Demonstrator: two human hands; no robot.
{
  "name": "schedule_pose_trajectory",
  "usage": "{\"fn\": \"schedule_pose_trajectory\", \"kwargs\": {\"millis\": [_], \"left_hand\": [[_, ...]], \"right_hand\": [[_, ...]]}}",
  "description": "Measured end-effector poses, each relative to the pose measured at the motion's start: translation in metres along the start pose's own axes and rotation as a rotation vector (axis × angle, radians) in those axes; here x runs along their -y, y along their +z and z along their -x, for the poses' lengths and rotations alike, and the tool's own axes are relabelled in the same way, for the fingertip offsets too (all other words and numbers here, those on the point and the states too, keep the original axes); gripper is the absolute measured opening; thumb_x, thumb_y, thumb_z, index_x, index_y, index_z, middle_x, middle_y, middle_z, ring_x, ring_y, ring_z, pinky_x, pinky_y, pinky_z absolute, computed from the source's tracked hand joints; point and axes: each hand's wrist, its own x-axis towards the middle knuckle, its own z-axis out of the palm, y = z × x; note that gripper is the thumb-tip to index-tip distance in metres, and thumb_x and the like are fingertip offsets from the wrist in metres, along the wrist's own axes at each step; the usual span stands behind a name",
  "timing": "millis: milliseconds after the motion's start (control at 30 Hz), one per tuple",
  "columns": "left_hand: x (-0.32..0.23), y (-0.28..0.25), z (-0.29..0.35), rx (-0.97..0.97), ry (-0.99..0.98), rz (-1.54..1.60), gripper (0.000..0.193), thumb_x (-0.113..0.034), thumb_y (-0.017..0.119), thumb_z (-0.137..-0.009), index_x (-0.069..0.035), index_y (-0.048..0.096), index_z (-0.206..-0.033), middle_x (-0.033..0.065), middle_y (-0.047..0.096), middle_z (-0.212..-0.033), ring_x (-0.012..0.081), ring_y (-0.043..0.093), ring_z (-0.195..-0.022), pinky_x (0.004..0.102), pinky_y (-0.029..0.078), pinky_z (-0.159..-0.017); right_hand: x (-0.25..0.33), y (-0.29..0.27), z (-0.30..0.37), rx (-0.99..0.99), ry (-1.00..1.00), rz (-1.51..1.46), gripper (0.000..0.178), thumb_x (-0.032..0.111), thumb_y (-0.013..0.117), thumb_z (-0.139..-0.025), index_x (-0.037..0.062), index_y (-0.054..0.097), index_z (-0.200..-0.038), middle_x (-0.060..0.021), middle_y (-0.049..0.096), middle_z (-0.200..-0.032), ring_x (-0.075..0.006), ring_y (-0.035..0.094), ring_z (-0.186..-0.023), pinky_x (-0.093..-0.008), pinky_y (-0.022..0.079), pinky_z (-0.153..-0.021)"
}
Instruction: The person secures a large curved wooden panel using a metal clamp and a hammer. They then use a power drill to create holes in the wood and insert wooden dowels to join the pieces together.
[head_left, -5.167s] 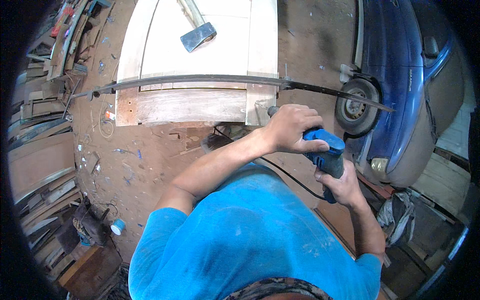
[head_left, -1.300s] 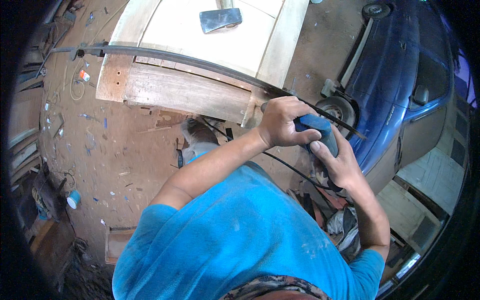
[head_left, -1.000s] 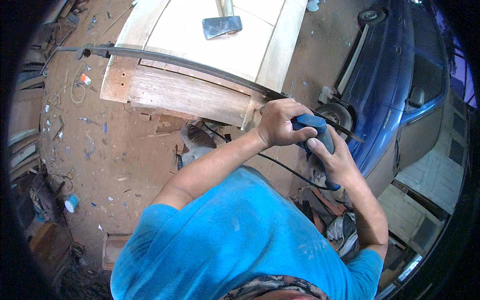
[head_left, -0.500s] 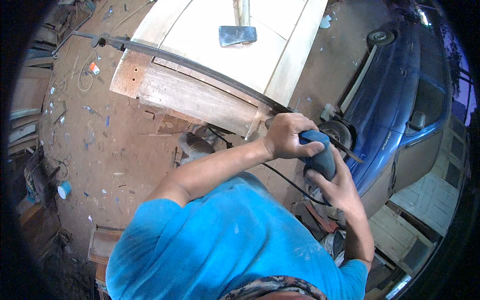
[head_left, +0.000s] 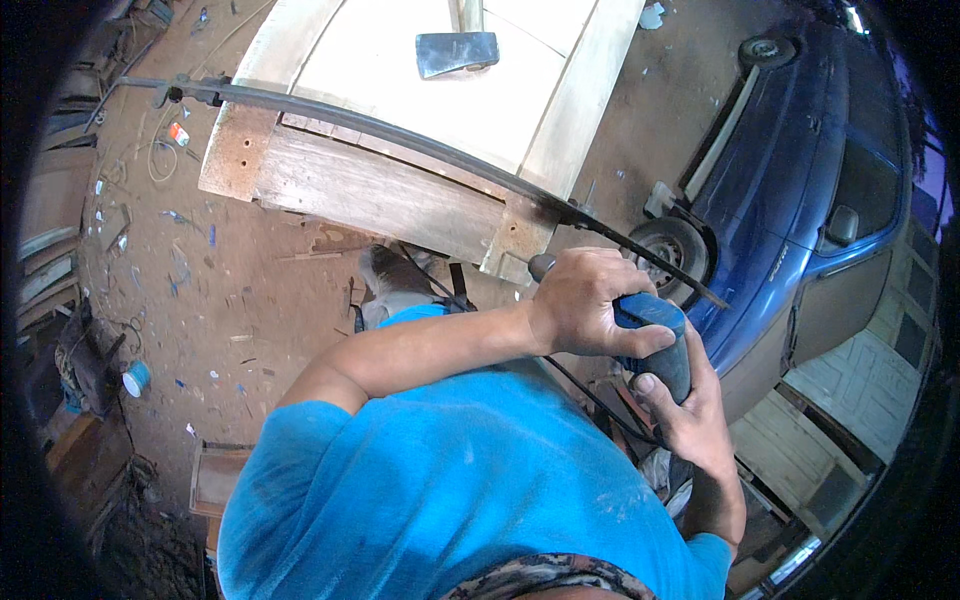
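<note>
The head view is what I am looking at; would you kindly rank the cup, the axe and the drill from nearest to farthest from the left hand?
1. Drill: gripped by the left hand, towards its right.
2. Axe: ahead and leftward, on the wooden panel.
3. Cup: farthest, down at the far left.

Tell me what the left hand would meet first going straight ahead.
Likely the dark metal bar, near its right end, though the left hand, holding the blue power tool, might pass above; depth is unclear.
</note>
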Motion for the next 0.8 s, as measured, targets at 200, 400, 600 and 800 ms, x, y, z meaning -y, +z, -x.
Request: {"fn": "schedule_pose_trajectory", "kwargs": {"millis": [200, 400, 600, 800], "left_hand": [[0.004, 0.003, 0.001, 0.016, 0.000, -0.007, 0.059, -0.065, 0.076, -0.078, -0.007, 0.075, -0.082, 0.0114, 0.069, -0.073, 0.0318, 0.068, -0.070, 0.0419, 0.054, -0.065], [0.007, 0.003, 0.003, 0.026, 0.020, -0.013, 0.058, -0.065, 0.077, -0.076, -0.008, 0.075, -0.082, 0.0111, 0.069, -0.073, 0.0318, 0.068, -0.070, 0.0416, 0.054, -0.064], [0.007, -0.001, 0.006, 0.044, 0.017, 0.015, 0.059, -0.066, 0.077, -0.075, -0.008, 0.076, -0.081, 0.0109, 0.071, -0.074, 0.0313, 0.069, -0.070, 0.0414, 0.054, -0.065], [0.010, -0.007, 0.005, 0.015, -0.035, 0.069, 0.063, -0.071, 0.076, -0.074, -0.008, 0.075, -0.077, 0.0108, 0.071, -0.074, 0.0316, 0.069, -0.071, 0.0416, 0.054, -0.067]], "right_hand": [[-0.001, 0.002, 0.000, -0.010, 0.042, -0.056, 0.081, 0.019, 0.076, -0.093, 0.0023, 0.034, -0.160, -0.0218, 0.060, -0.142, -0.0263, 0.058, -0.131, -0.0412, 0.044, -0.111], [-0.006, 0.006, 0.002, -0.010, 0.044, -0.030, 0.084, 0.026, 0.077, -0.093, 0.0012, 0.032, -0.160, -0.0227, 0.059, -0.143, -0.0300, 0.058, -0.131, -0.0428, 0.044, -0.112], [-0.002, 0.008, 0.004, 0.074, 0.187, -0.078, 0.087, 0.030, 0.076, -0.094, 0.0020, 0.027, -0.161, -0.0273, 0.056, -0.144, -0.0347, 0.057, -0.134, -0.0463, 0.044, -0.112], [0.004, 0.002, -0.008, 0.106, -0.004, 0.169, 0.086, 0.029, 0.075, -0.095, 0.0011, 0.025, -0.160, -0.0299, 0.056, -0.142, -0.0391, 0.059, -0.132, -0.0474, 0.045, -0.111]]}}
